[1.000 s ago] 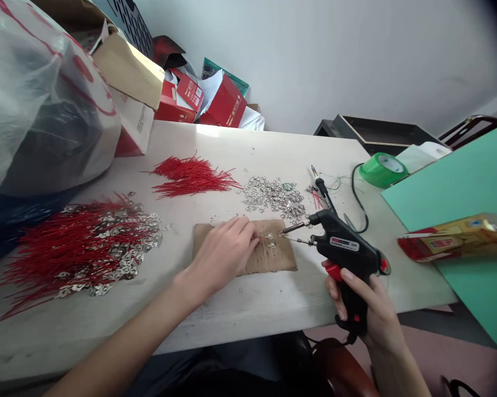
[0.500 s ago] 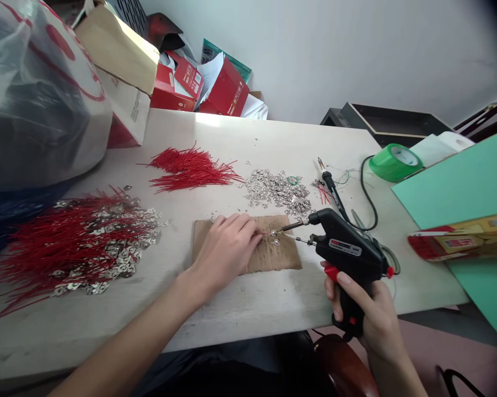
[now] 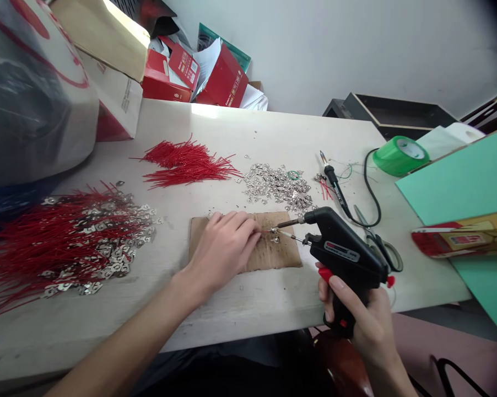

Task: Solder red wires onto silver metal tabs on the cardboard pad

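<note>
My left hand [image 3: 227, 242] rests over a piece of cardboard [image 3: 285, 259], its fingertips pinching a thin red wire [image 3: 265, 232]. The wire's far end meets a small metal contact piece [image 3: 273, 230] on the cardboard; a second metal piece [image 3: 276, 240] lies just below it. In my right hand [image 3: 364, 314] is a black soldering gun [image 3: 339, 248], with a finger at its red trigger. The gun's tip points left and reaches the contact piece at the wire's end. Whether the tip touches the metal is too small to tell.
Finished-looking red wires with metal tabs [image 3: 79, 237] lie in a heap at left. Bare red wires [image 3: 190, 162] and loose metal pieces [image 3: 277, 184] lie behind the cardboard. A pencil soldering iron [image 3: 335, 187], scissors [image 3: 381, 245] and green tape [image 3: 401, 155] are at right.
The soldering gun has shifted slightly left, its tip now at the contact piece by the wire. My left hand keeps its pinch. The whole view has tilted a little.
</note>
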The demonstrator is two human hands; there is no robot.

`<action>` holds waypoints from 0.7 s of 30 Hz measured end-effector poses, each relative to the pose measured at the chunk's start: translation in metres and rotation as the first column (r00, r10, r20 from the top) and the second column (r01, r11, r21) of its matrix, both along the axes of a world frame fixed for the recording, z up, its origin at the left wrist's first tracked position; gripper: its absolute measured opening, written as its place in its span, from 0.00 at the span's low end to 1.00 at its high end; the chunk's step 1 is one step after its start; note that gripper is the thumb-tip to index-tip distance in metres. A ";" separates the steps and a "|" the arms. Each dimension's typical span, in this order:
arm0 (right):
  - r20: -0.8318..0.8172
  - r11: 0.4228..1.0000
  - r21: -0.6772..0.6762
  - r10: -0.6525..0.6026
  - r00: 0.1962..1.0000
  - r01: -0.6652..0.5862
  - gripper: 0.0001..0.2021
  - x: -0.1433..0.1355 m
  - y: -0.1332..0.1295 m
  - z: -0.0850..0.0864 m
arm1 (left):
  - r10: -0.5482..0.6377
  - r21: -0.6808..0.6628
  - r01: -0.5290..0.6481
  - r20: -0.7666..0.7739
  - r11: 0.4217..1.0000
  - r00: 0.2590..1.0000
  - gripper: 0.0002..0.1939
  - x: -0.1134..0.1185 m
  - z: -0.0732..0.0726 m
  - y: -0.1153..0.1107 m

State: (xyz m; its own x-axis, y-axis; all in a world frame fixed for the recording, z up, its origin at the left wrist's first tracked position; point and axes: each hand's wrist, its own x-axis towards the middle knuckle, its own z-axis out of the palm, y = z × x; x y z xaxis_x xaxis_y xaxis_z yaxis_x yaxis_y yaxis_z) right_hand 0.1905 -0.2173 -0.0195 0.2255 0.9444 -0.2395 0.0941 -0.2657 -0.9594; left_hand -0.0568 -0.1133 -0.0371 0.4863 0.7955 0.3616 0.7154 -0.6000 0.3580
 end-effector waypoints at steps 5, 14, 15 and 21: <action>0.065 0.998 -0.023 0.054 0.996 -0.052 0.22 0.001 0.000 0.002 | -0.005 -0.010 0.005 0.002 1.000 1.000 0.06 0.000 0.001 0.001; 0.079 0.997 -0.037 0.070 0.994 -0.067 0.23 0.002 0.000 0.001 | -0.003 -0.007 0.003 0.001 1.000 1.000 0.06 0.000 -0.001 0.000; 0.079 0.997 -0.039 0.070 0.994 -0.067 0.23 0.002 0.001 0.001 | -0.003 -0.008 0.003 -0.001 1.000 1.000 0.06 0.000 -0.001 0.000; 0.077 0.995 -0.059 0.082 0.994 -0.078 0.23 0.004 0.000 -0.001 | 0.004 -0.013 -0.004 0.003 1.000 1.000 0.06 0.001 0.000 0.000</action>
